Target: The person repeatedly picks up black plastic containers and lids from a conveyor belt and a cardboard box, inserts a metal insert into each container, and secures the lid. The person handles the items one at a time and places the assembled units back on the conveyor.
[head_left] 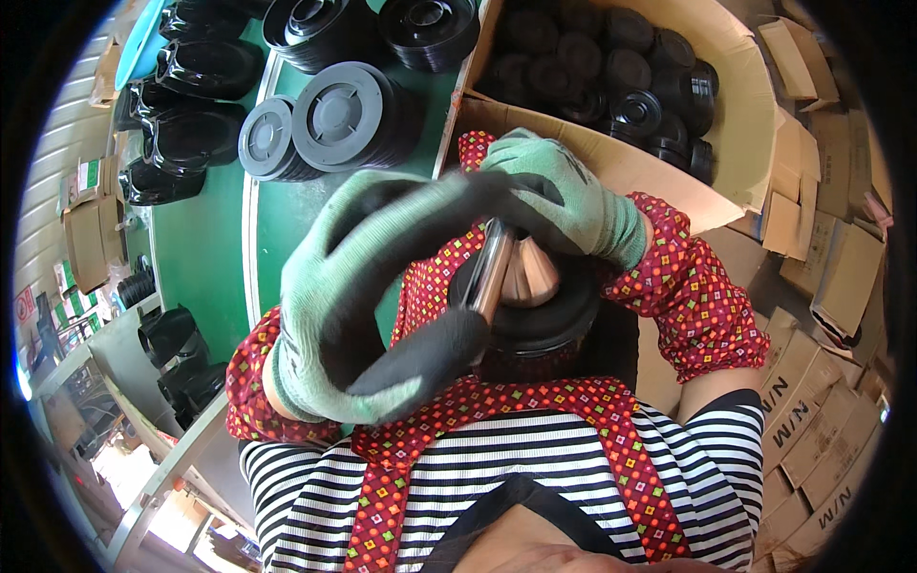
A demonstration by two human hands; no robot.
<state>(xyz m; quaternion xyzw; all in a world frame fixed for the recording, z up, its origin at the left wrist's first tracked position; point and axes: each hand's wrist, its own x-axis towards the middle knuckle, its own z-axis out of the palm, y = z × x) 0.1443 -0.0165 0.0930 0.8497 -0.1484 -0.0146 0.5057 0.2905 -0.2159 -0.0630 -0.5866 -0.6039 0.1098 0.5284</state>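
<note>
Both hands wear green knit gloves with black coated palms. My left hand (pixel 320 306) curves round the left side of a shiny metallic piece (pixel 492 267), its thumb at the lower end and its blurred fingers reaching over the top. At the upper end my right hand (pixel 568 191) has its fingers curled inward; what they hold is hidden. Just behind the shiny piece is a copper-coloured, cone-like part (pixel 530 275), which sits on a round black part (pixel 549 329) close to my body.
A green worktable (pixel 201 253) on the left bears stacked grey discs (pixel 339 115), black round parts (pixel 425 24) and glossy black housings (pixel 196 134). An open cardboard box (pixel 745 115) of black round parts stands far right. Flattened and stacked cartons (pixel 812 439) lie along the right.
</note>
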